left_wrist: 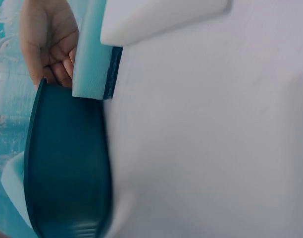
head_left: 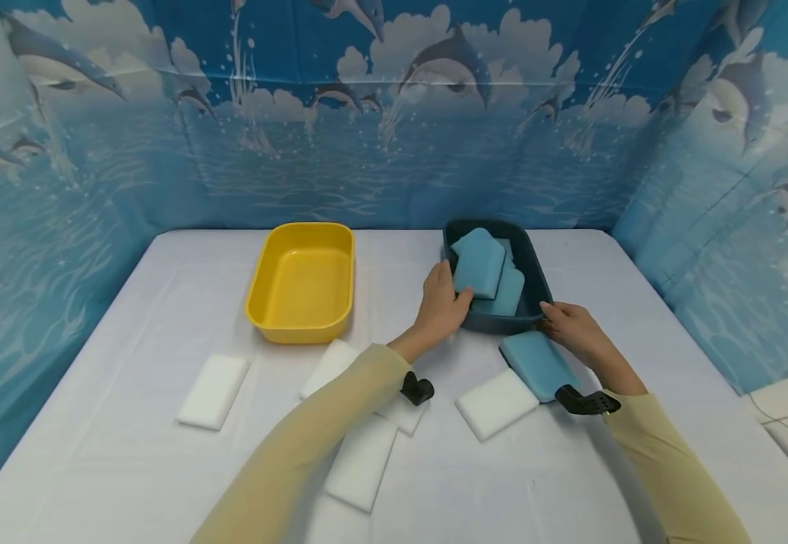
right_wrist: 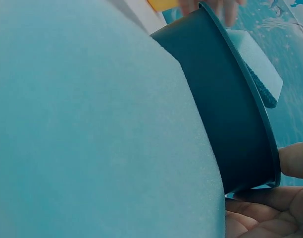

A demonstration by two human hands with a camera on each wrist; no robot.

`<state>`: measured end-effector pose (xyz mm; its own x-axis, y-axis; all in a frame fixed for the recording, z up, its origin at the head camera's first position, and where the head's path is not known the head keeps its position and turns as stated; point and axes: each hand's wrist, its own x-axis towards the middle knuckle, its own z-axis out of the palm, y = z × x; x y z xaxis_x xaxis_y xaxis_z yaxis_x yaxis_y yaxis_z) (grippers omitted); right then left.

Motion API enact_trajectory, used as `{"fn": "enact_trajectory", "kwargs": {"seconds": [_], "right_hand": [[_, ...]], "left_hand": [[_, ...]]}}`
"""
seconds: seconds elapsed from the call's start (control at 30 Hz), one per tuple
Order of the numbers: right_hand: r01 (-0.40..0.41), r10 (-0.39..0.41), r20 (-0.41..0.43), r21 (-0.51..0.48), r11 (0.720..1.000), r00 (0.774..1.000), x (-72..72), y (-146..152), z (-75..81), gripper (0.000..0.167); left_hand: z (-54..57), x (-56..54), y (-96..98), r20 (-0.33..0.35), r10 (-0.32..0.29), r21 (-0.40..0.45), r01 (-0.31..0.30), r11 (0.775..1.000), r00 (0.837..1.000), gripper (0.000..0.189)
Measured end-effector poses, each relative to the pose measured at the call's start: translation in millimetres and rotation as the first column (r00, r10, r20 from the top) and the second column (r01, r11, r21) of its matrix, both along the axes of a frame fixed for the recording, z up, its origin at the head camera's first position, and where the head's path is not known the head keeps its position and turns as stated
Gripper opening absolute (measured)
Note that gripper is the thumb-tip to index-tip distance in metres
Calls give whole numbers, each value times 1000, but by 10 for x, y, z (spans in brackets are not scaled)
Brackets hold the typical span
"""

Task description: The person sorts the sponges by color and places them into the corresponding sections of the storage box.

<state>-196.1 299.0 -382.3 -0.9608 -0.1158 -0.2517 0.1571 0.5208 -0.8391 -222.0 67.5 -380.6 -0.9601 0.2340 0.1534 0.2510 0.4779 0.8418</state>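
A dark teal basin [head_left: 539,283] stands at the back right of the white table, with several light blue sponges [head_left: 480,264] piled inside. My left hand [head_left: 440,301] grips its left rim, the thumb close to the top sponge's lower corner. At the front right corner, my right hand [head_left: 573,329] pinches the rim, thumb above and fingers below, as the right wrist view shows. Just in front of the basin lies another blue sponge [head_left: 539,366] with a dark scouring layer underneath. A white sponge [head_left: 497,404] touches its left side.
A yellow basin [head_left: 301,291] with nothing in it stands at the back left. Several white sponges lie on the table, one at the left [head_left: 214,391] and others near or partly under my left forearm. A dolphin-print curtain [head_left: 394,174] hangs behind the table.
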Motion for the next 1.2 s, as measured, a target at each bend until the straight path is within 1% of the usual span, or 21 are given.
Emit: {"fn": "enact_trajectory", "kwargs": {"seconds": [0.07,0.13,0.2,0.27,0.33,0.5,0.67,0.8,0.93,1.0,1.2], "right_hand": [[4,-4,0,8,1000,1000,-2,3,1,67],[7,-7,6,2,1000,1000,-5,4,0,67],[10,-10,14,-7,1000,1000,-7,3,-3,67],[10,-9,22,-22,1000,1000,-12,11,-9,68],[8,-7,28,-32,999,1000,-17,20,-17,68],[6,-5,37,-40,999,999,-20,31,-29,69],[3,-2,33,-51,999,999,-10,24,-18,68],[3,-1,34,-59,998,999,4,26,-21,68],[6,-3,45,-73,997,999,10,29,-39,69],[-3,7,47,-74,997,999,18,36,-47,70],[-51,55,41,-83,995,998,64,110,-54,72]], "left_hand": [[-25,16,-40,61,3,82,-8,997,998,60],[-39,30,-68,136,16,135,-35,990,991,57],[-50,39,-80,210,30,155,-64,986,977,56],[-59,47,-79,268,44,150,-87,985,962,56],[-65,54,-73,297,47,153,-96,984,954,56],[-83,85,-48,332,37,195,-107,975,943,56],[-88,116,-22,383,31,249,-135,959,923,56],[-130,108,1,402,27,283,-152,947,915,55],[-187,96,18,405,20,314,-159,936,914,54],[-207,102,23,400,13,331,-158,930,916,54],[-240,111,44,355,-12,349,-121,929,935,53]]}}
